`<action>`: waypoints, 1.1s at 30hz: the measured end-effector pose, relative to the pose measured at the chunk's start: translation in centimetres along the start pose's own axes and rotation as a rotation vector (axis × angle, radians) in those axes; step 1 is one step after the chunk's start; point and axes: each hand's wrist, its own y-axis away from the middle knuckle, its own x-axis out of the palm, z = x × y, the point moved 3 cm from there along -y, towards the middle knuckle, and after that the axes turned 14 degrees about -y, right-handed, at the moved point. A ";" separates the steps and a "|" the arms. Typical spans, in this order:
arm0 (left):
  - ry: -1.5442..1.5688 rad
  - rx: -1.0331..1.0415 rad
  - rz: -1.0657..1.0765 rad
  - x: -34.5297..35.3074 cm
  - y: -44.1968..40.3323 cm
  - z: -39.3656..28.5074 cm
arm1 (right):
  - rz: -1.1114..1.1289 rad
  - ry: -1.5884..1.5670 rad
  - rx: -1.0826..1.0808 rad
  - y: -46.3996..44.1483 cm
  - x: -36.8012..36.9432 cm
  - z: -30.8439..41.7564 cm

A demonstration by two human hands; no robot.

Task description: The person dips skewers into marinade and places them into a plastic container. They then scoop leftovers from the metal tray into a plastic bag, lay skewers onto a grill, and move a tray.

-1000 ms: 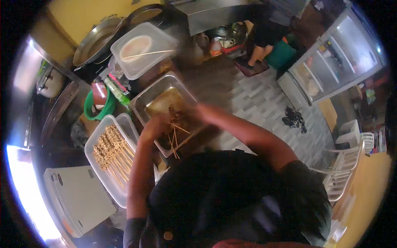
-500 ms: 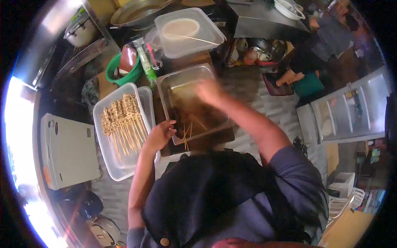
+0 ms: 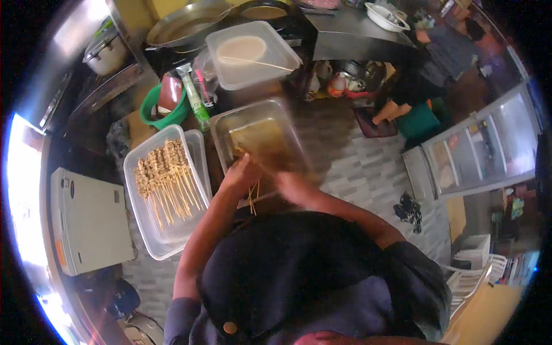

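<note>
Over the near part of a clear plastic tub [image 3: 217, 129] holding brownish liquid, my left hand [image 3: 246, 171] is closed, with a small brown piece of meat [image 3: 239, 150] showing at its fingertips. It seems to be on a skewer, whose stick is blurred. My right hand [image 3: 292, 187] is beside it to the right, smeared by motion, so its fingers cannot be made out. A few bare bamboo sticks [image 3: 253, 195] lean over the tub's near edge below my left hand. Left of the tub, rows of meat skewers [image 3: 164, 164] lie in a white plastic tray [image 3: 164, 246].
Behind the tub are a lidded plastic container [image 3: 276, 49] with a stick on top, a green basin [image 3: 172, 118] and a green-and-white packet [image 3: 197, 103]. A white chest [image 3: 95, 221] stands left. Another person's hand [image 3: 391, 112] is at the right, near an open fridge [image 3: 483, 146].
My right hand has come back from the tub's far side towards my left hand. My left hand has moved from the tub's left rim to over the tub, with meat now at its fingertips.
</note>
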 end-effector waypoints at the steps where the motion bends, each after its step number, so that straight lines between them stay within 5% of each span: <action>1: 0.303 0.005 -0.012 0.5 -1.0 0.2 | 0.032 0.061 0.079 1.3 -1.0 2.3; 13: 0.475 -0.085 -0.052 5.5 -7.8 4.2 | -0.116 -0.150 0.373 7.2 0.3 -2.0; 15: 0.259 -0.051 -0.079 1.1 -13.8 8.1 | -0.070 -0.197 0.309 8.4 1.3 -4.2; 18: 0.534 -0.094 -0.049 1.2 -11.8 4.0 | -0.082 -0.163 0.124 12.1 -2.3 -2.4; 20: 0.397 -0.153 0.309 1.5 -11.1 4.0 | -0.128 -0.104 0.177 13.8 -5.7 -0.8; 21: 0.401 -0.152 0.303 1.8 -10.2 3.8 | -0.170 -0.125 0.268 13.9 -7.6 0.6; 23: 0.136 -0.121 0.295 5.0 -7.6 3.0 | -0.213 -0.149 0.354 12.9 -9.7 2.4; 27: -0.247 -0.058 0.258 8.3 -5.4 2.9 | -0.265 0.002 0.151 7.5 -11.0 2.9; 28: -0.657 0.428 0.256 7.3 -6.4 3.4 | -0.234 0.089 0.096 5.7 -10.4 2.2; 30: -1.076 0.914 0.219 5.3 -6.6 3.8 | -0.201 0.190 0.118 1.8 -8.5 -1.2; 33: -1.406 0.787 0.246 2.3 -6.0 3.9 | -0.112 0.118 0.289 -3.7 -6.6 -0.2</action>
